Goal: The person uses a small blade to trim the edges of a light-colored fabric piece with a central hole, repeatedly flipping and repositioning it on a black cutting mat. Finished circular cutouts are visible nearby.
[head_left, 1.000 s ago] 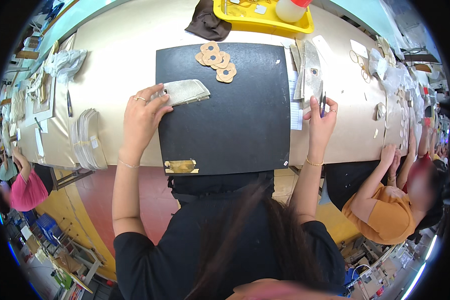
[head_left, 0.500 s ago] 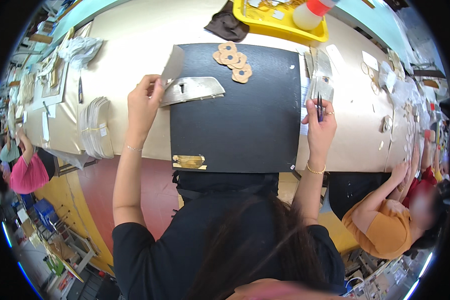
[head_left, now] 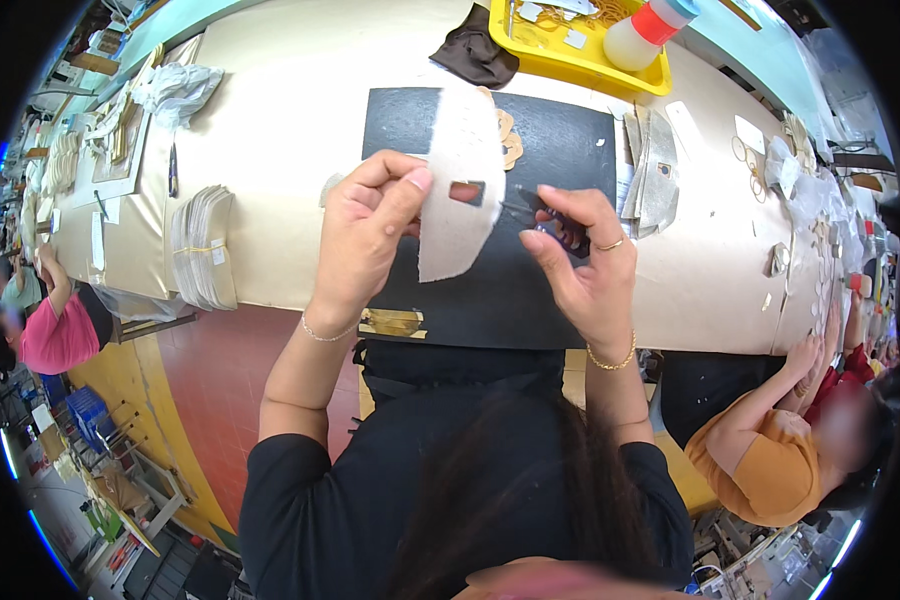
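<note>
My left hand point(head_left: 365, 225) pinches a pale, curved flat piece point(head_left: 458, 145) at its left edge, thumb in front. The piece stands nearly upright over a black mat point(head_left: 510, 305) and has a small rectangular hole. In my right hand point(head_left: 592, 265) is a pair of small dark-handled scissors point(head_left: 562, 232). Their blades point left at the piece's right edge; whether they touch it, I cannot tell. Behind the piece, partly hidden, several tan cutouts point(head_left: 511, 142) lie on the mat.
A tied stack of pale pieces point(head_left: 200, 245) lies left of the mat. More grey pieces point(head_left: 658, 180) lie to its right. Beyond are a dark brown cloth point(head_left: 478, 50) and a yellow tray point(head_left: 580, 72) holding a bottle point(head_left: 642, 38). A person in orange point(head_left: 760, 450) sits at the right.
My left hand has lifted the pale piece and brought it right, over the mat. My right hand has moved left with the scissors, their blades now pointing at the piece.
</note>
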Tool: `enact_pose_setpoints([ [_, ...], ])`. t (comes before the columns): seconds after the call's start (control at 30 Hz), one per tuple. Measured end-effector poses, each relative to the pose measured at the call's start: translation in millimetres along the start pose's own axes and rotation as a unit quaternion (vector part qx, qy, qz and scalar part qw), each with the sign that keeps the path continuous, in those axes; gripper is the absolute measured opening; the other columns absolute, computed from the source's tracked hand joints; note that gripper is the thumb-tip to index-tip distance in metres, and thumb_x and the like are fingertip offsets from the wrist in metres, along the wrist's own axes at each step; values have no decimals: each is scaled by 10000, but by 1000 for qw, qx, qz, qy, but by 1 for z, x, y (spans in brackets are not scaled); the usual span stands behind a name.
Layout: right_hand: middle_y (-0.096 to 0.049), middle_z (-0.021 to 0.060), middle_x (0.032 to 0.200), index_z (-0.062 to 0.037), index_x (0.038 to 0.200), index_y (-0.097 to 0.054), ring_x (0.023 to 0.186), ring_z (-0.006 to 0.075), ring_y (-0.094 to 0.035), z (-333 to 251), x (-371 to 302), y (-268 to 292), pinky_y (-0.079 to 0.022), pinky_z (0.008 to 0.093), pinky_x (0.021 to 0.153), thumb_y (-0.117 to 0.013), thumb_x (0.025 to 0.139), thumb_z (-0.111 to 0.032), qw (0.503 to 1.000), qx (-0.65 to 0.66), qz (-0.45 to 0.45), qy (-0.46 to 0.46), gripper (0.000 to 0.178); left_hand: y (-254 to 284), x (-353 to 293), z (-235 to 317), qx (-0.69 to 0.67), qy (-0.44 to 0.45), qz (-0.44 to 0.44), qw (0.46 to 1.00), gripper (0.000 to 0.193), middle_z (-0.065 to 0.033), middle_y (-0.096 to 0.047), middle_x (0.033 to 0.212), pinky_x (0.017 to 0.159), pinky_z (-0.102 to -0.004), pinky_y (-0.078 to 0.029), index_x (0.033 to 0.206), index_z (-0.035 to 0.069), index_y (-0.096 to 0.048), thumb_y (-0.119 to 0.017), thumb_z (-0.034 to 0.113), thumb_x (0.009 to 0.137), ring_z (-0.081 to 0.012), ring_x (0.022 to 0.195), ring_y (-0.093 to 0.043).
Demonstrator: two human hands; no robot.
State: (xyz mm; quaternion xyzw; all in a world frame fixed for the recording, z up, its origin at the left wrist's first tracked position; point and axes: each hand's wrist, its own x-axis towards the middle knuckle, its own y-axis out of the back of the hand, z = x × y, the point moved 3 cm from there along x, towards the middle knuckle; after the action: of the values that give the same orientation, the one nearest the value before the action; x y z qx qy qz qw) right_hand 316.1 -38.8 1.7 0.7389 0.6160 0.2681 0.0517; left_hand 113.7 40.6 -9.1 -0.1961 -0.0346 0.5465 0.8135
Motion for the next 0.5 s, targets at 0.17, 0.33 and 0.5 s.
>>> enact_pose_setpoints([
  [0.17,-643,69,875,-16,1016,-703,735,142,-594,-13,14,5,-471,264,635,-791,798,-46,995,-10,-20,102,237,-11,-7,-1,-11,4,-16,1000,96,28,-614,783,612,-180,-362,946,37,-590,-595,124,988,0,668,-456],
  [0.33,-635,76,846,-19,982,-710,732,182,-638,-19,6,10,-513,283,611,-819,750,-79,998,-48,-23,43,263,-19,-10,-5,-36,-3,-27,999,59,-2,-657,838,613,-181,-330,1002,39,-559,-574,97,997,15,663,-400],
  [0.5,-641,74,864,-28,991,-712,727,176,-629,-25,2,13,-511,275,599,-866,689,-174,999,-32,-39,19,369,-27,-14,2,-36,-25,-49,998,217,-80,-710,978,673,-170,-397,1201,10,-581,-561,68,993,6,737,-508],
])
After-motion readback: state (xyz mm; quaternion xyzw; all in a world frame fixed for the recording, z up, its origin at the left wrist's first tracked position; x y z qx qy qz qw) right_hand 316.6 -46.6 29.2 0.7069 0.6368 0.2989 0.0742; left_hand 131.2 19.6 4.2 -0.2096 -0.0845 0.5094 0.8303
